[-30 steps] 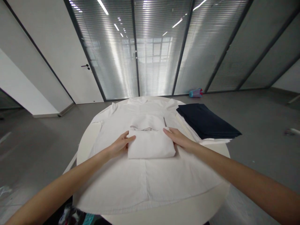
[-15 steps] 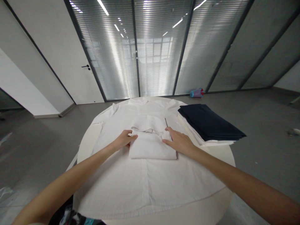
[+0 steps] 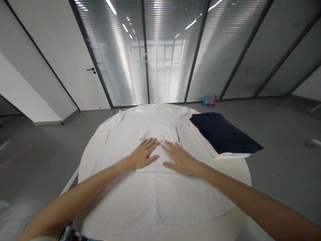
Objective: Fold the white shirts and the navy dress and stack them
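A white short-sleeved shirt (image 3: pixel 117 204) lies spread over the round table, its collar at the far side. On its middle rests a smaller folded white cloth (image 3: pixel 155 130), partly hidden under my hands. My left hand (image 3: pixel 144 154) lies flat on the left part of this folded cloth, fingers spread. My right hand (image 3: pixel 182 159) presses flat on the right part, fingers also apart. The fingertips of both hands come close together at the middle. A thin dark strip (image 3: pixel 178 134) shows at the folded cloth's right edge.
At the table's (image 3: pixel 238 172) right side lies a stack of folded dark navy cloth (image 3: pixel 223 132) on top of folded white cloth (image 3: pixel 210 149). A blue and red basket-like object (image 3: pixel 210 100) is on the floor by the glass wall. A door (image 3: pixel 95 90) stands at the left.
Both hands have let go of the folded cloth's side edges and moved inward. They now lie flat on top of it, fingers spread.
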`<state>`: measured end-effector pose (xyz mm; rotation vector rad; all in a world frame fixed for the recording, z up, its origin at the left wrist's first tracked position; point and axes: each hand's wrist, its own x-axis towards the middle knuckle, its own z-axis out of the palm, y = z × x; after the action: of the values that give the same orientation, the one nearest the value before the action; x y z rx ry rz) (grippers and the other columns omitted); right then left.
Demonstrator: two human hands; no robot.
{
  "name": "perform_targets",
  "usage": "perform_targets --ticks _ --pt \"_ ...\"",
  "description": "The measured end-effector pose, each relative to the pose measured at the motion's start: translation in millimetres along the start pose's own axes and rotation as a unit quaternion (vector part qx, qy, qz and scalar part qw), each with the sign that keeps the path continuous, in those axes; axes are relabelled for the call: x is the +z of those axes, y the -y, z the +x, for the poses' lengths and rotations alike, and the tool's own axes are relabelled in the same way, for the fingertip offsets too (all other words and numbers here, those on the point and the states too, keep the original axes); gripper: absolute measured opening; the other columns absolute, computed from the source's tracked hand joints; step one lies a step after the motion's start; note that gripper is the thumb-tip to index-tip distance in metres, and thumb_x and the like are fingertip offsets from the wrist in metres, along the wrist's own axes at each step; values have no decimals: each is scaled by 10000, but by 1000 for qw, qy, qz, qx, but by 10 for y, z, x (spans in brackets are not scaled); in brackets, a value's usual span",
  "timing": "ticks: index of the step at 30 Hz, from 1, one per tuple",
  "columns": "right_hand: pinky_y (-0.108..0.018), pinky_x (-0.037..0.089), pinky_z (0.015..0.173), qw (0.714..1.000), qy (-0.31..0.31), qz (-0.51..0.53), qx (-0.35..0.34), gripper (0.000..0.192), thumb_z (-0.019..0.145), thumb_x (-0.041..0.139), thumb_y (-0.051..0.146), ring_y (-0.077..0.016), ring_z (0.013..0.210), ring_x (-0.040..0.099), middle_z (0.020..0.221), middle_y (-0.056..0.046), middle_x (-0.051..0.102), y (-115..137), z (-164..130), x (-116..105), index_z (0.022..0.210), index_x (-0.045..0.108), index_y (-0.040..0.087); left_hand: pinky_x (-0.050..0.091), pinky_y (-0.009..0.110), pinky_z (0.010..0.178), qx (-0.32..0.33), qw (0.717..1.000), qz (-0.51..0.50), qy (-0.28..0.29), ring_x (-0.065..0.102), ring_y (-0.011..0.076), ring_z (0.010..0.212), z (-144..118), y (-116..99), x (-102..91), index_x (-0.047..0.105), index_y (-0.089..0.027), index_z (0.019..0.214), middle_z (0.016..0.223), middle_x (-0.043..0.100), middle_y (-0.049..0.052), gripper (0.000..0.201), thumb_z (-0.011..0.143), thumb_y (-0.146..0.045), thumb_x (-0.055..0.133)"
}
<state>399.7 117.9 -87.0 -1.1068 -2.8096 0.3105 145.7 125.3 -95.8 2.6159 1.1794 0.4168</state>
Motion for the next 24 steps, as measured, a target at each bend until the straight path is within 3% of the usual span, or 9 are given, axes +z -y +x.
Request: perform_targets --ticks 3,5,7,9,11,13,17,21,24 --pt "-552 213 1202 1000 -18 -10 -3 833 978 322 693 -325 1507 231 1622 -201 263 -6 8 -6 1574 297 113 182 521 1225 6 1000 -2 1 198 293 1526 -16 26 -9 290 -197 1582 1628 271 153 677 1013 -545 408" --pt "-515 316 1151 999 -43 -22 8 665 1017 323 611 -310 1429 390 1549 -165 429 12 83 -112 1495 454 167 201 509 1224 17 1000 0 -7 237 297 1515 -17 1 -67 345 -202 1559 1610 324 146 650 1008 -535 433" --pt "-451 410 1067 996 -69 -37 46 485 1061 306 465 -276 1288 540 1408 -126 581 -1 246 -300 1349 600 207 200 507 1226 8 998 14 -55 242 303 1513 7 -18 -124 422 -213 1516 1600 355 130 602 998 -516 471" --pt "-418 445 1011 991 -82 -51 93 410 1065 315 338 -266 1199 599 1322 -122 632 -80 493 -523 1265 646 204 193 534 1222 -41 991 38 -122 217 328 1517 50 -8 -148 462 -204 1483 1605 344 134 585 984 -507 500" --pt "-436 441 1015 989 -52 -59 127 389 1049 354 298 -300 1230 582 1357 -149 609 -222 786 -718 1307 621 181 234 562 1197 -91 984 53 -141 276 368 1489 95 21 -132 482 -163 1462 1577 380 172 603 974 -516 509" --pt "-449 434 1028 987 22 -49 154 399 1035 396 297 -330 1273 557 1402 -172 580 -399 1068 -837 1355 592 160 307 552 1160 -99 988 48 -109 406 385 1414 123 44 -99 539 -135 1409 1491 491 197 580 976 -518 494" --pt "-399 447 1030 982 94 -25 163 394 1002 487 274 -313 1250 588 1374 -176 612 -713 1433 -851 1340 620 121 317 538 1153 -82 991 58 -90 527 359 1310 129 16 -115 667 -188 1240 1340 631 153 449 988 -504 472" --pt "-336 456 1017 982 122 -7 147 453 944 608 307 -293 1230 606 1373 -182 613 -911 1543 -769 1330 624 71 206 557 1208 -48 991 62 -105 371 347 1445 210 -73 -207 609 -207 1333 1473 532 130 476 988 -511 488" --pt "-307 456 1012 983 124 3 137 563 876 698 348 -287 1242 597 1404 -176 590 -1007 1589 -749 1355 600 70 289 469 1201 25 997 38 -60 414 299 1430 335 -131 -167 514 -135 1427 1479 520 162 536 1015 -472 453"
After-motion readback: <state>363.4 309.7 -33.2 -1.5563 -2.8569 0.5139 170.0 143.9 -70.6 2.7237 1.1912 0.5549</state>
